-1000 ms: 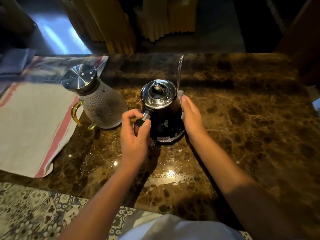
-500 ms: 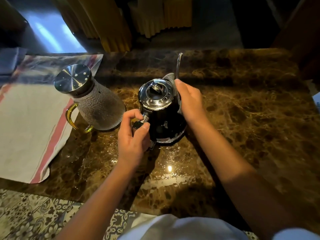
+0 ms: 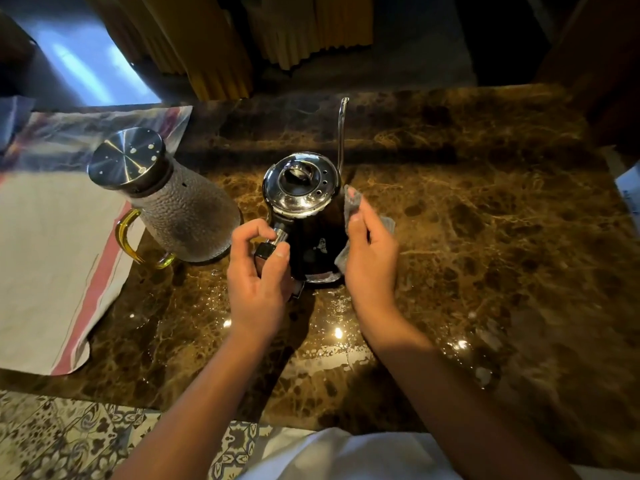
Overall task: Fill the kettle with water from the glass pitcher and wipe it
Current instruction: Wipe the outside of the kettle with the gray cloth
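A black kettle [image 3: 317, 237] with a shiny steel lid and a thin gooseneck spout stands upright in the middle of the brown marble counter [image 3: 485, 220]. My left hand [image 3: 258, 271] pinches the kettle's handle at its near left side. My right hand [image 3: 372, 258] presses a small grey cloth [image 3: 349, 206] against the kettle's right flank. The textured glass pitcher [image 3: 183, 213], with a steel lid and a yellow handle, stands to the kettle's left.
A white towel with red stripes [image 3: 52, 254] lies over the counter's left part, partly under the pitcher. Yellow curtains [image 3: 214, 46] hang beyond the far edge. Patterned floor tiles [image 3: 69, 441] show below the near edge. Wet spots glint on the marble near my arms.
My right hand with the cloth has slid from the kettle's upper right, by the lid and spout base, down along its right side. My left hand has kept its hold on the handle.
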Tool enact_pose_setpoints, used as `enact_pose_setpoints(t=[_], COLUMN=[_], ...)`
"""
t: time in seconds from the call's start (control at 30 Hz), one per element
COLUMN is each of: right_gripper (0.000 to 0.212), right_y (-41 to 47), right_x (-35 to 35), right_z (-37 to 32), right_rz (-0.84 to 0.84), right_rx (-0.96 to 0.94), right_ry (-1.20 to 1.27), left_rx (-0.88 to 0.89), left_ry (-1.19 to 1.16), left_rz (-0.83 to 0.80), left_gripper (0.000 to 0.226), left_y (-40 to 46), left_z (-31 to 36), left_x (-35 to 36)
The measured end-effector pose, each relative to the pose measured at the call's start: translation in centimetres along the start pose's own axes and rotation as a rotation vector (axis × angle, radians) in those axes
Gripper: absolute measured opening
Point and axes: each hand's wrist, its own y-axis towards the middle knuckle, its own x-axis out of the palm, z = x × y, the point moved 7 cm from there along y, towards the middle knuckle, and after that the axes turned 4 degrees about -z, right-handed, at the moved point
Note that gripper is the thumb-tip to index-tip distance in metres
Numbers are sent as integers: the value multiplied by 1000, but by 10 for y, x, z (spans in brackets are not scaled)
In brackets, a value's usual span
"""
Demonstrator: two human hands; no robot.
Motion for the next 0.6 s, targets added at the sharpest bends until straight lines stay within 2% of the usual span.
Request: enact_pose_setpoints(t=[0.2,0.27,0.33,0.5,0.6], right_gripper=[34,32,35,43,39], right_y=[1,9,18,39,25], right_x=[1,4,11,6,3], right_z=[-43,-45,-32,14,25], right_rz=[8,6,-21,-66,-93], right_rx=[-259,-282,-228,62,79], right_ry=[-26,-59,-96,-73,-22], left_rx=[-15,-24,-25,-33,-26], left_ry=[-11,-24,-27,-32,-39], left_rz=[-39,-35,-30,-3,5], left_gripper=[12,12,11,12,11], left_y=[0,1,1,1,0], left_z=[1,0,-1,-1,0], left_x=[3,2,2,7,9])
